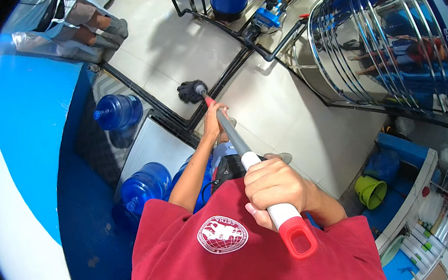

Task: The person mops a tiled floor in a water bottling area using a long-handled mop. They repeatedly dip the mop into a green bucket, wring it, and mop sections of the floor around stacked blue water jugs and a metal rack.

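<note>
I hold a mop with both hands. My right hand (274,187) grips the white upper part of the mop handle (233,137), just below its red end cap (300,238). My left hand (215,120) is wrapped round the grey shaft lower down, near a red collar. The dark mop head (190,91) rests on the pale tiled floor (282,116), beside black pipes running along the floor. My red shirt (195,266) fills the lower part of the view.
Two blue water jugs (117,111) (146,186) lie on a steel bench at my left, against a blue and white wall. A large steel tank (384,36) stands at right. Blue filter vessels and pumps stand at top. A green bucket (371,191) sits lower right.
</note>
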Available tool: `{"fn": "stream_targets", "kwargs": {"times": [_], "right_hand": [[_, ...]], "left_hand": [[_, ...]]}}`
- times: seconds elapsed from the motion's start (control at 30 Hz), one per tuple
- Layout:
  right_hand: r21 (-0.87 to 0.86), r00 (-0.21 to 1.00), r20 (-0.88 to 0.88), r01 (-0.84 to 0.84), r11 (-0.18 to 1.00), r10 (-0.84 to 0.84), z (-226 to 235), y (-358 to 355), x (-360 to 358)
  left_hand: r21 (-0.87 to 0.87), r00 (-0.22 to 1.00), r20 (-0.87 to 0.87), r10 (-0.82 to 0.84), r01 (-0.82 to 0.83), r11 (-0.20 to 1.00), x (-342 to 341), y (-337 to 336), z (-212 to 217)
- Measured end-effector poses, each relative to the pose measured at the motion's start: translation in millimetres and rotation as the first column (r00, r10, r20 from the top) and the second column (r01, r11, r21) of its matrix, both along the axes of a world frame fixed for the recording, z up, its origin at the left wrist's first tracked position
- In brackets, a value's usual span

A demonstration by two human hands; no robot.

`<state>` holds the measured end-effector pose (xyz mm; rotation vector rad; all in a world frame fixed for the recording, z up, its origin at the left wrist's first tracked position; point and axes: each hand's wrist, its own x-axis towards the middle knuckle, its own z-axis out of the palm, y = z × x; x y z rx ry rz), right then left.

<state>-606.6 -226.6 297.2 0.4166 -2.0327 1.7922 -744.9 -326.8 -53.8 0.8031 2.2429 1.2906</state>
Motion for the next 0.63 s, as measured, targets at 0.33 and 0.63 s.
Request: {"fn": "stream_targets", "kwargs": {"times": [0.33, 0.63], "right_hand": [[0.302, 0.964, 0.048, 0.235, 0.924, -0.26, -42, -17, -68], [0.119, 0.98, -0.019, 0.199, 0.973, -0.198, 14, 33, 21]], "left_hand": [[-0.032, 0.946, 0.158, -0.284, 0.292, 0.956, -84, 106, -33], [-0.35, 0.786, -0.222, -0.577, 0.488, 0.8, -68, 119, 68]]}}
